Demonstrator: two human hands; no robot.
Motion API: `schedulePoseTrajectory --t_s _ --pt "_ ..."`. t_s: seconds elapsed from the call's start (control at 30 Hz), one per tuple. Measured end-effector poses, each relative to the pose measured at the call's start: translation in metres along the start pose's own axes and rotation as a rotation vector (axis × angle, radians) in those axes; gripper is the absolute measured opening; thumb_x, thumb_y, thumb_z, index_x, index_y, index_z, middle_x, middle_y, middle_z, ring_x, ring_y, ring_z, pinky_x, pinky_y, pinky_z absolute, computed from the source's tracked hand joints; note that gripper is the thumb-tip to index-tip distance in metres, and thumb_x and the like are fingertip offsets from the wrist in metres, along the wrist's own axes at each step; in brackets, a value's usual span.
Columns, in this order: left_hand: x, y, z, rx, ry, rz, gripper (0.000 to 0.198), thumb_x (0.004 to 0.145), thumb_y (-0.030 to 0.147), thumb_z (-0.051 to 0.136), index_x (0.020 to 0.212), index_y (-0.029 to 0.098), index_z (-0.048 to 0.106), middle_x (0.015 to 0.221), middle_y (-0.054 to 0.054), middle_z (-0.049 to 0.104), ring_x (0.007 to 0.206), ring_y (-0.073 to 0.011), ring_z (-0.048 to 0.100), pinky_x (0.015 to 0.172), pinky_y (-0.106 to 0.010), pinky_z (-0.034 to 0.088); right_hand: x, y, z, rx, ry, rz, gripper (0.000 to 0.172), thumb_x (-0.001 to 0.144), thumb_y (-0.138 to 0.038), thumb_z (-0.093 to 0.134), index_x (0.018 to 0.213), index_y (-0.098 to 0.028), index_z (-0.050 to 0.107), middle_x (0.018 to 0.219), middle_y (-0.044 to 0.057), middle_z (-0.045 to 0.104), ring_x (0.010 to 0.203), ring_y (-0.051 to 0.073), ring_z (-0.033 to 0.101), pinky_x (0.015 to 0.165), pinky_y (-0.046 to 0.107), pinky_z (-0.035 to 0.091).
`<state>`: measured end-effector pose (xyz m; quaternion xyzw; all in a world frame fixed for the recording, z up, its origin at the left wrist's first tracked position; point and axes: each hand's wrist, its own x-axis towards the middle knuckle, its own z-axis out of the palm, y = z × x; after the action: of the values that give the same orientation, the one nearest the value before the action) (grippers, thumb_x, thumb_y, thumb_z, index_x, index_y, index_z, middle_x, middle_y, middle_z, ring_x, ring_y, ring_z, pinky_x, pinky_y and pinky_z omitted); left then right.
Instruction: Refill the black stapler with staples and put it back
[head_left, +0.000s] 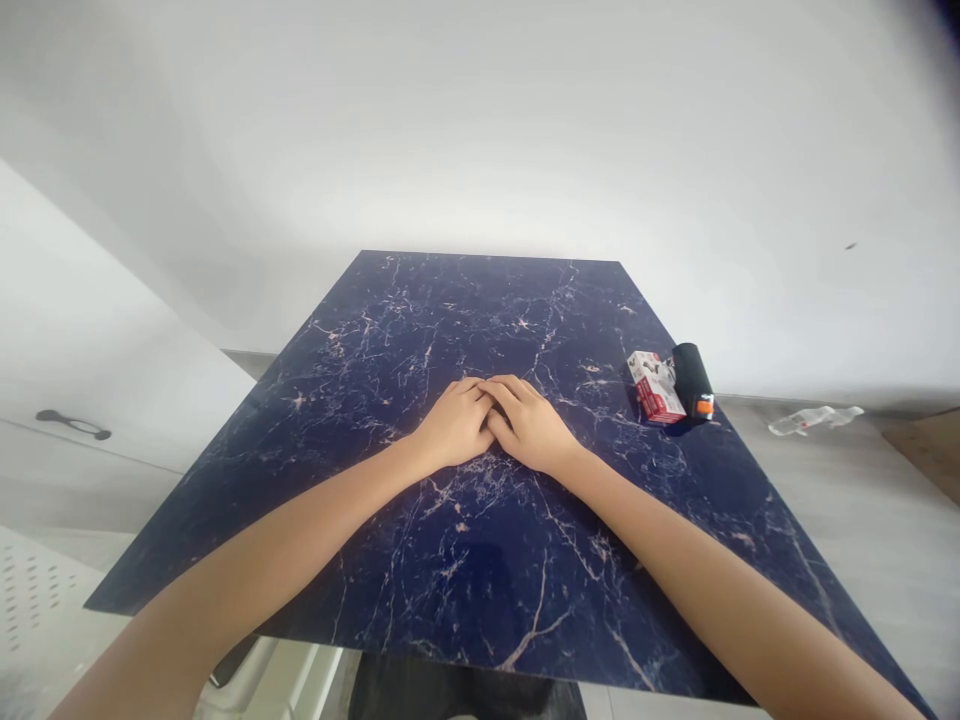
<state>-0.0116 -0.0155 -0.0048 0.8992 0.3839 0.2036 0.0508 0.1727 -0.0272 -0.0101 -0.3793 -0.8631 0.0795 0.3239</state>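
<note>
My left hand (456,424) rests palm down on the dark blue marble-patterned table (480,300), near its middle. Beside it, my right hand (531,424) also lies palm down, and its fingertips overlap the fingers of my left hand. The right thumb and index finger are apart. Both hands look relaxed, with no object visible in them; the left fingertips are partly hidden under the right. To the right stand a red and white box (656,388) and a black cylinder (692,380) with an orange mark, side by side and out of reach of the fingers.
A pale wall (480,130) meets the table's far edge. On the floor at the right lies a clear plastic bottle (814,420), near a brown board-like piece (930,450). A white cabinet with a dark handle (73,424) is at the left.
</note>
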Motion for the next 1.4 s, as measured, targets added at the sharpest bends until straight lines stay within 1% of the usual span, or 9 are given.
schedulePoseTrajectory --t_s 0.27,0.63,0.87,1.17,1.4 --pt "-0.0004 0.0001 0.0 0.003 -0.001 0.004 0.04 0.089 0.016 0.059 0.128 0.009 0.066 0.13 -0.016 0.071 0.126 -0.0338 0.06 0.107 -0.051 0.051 -0.0004 0.0004 -0.0001 0.009 0.005 0.001 0.043 0.102 -0.016 0.047 0.144 -0.021 0.054 0.136 0.014 0.063 0.12 0.031 0.061 0.106 0.053 0.055" --pt "-0.0001 -0.0003 0.0001 0.022 0.002 0.012 0.039 0.089 0.016 0.06 0.127 0.01 0.067 0.128 -0.016 0.072 0.124 -0.0335 0.061 0.107 -0.05 0.051 -0.0003 0.0008 0.0002 -0.003 -0.003 -0.004 0.043 0.101 -0.016 0.048 0.143 -0.02 0.054 0.136 0.014 0.063 0.121 0.03 0.061 0.107 0.052 0.054" --pt "0.0005 0.0004 -0.0003 0.022 0.002 0.016 0.036 0.091 0.017 0.059 0.125 0.011 0.068 0.127 -0.016 0.072 0.123 -0.0334 0.061 0.107 -0.051 0.051 0.0013 -0.0017 -0.0018 -0.015 0.0 -0.006 0.042 0.101 -0.015 0.047 0.142 -0.018 0.055 0.135 0.015 0.064 0.119 0.031 0.062 0.106 0.052 0.055" --pt "0.0008 -0.0001 0.0001 0.016 -0.004 0.009 0.037 0.091 0.018 0.06 0.126 0.013 0.068 0.128 -0.015 0.072 0.124 -0.0339 0.061 0.107 -0.052 0.051 0.0007 -0.0006 -0.0022 -0.008 -0.009 0.003 0.044 0.101 -0.017 0.046 0.144 -0.022 0.054 0.136 0.014 0.063 0.122 0.031 0.062 0.106 0.055 0.055" --pt "0.0001 0.0017 -0.0023 0.016 -0.023 -0.005 0.038 0.089 0.018 0.061 0.126 0.013 0.068 0.128 -0.015 0.072 0.125 -0.0335 0.061 0.108 -0.052 0.051 -0.0002 -0.0035 -0.0007 -0.012 -0.01 0.022 0.046 0.1 -0.018 0.047 0.144 -0.023 0.055 0.137 0.013 0.064 0.12 0.031 0.062 0.103 0.053 0.056"
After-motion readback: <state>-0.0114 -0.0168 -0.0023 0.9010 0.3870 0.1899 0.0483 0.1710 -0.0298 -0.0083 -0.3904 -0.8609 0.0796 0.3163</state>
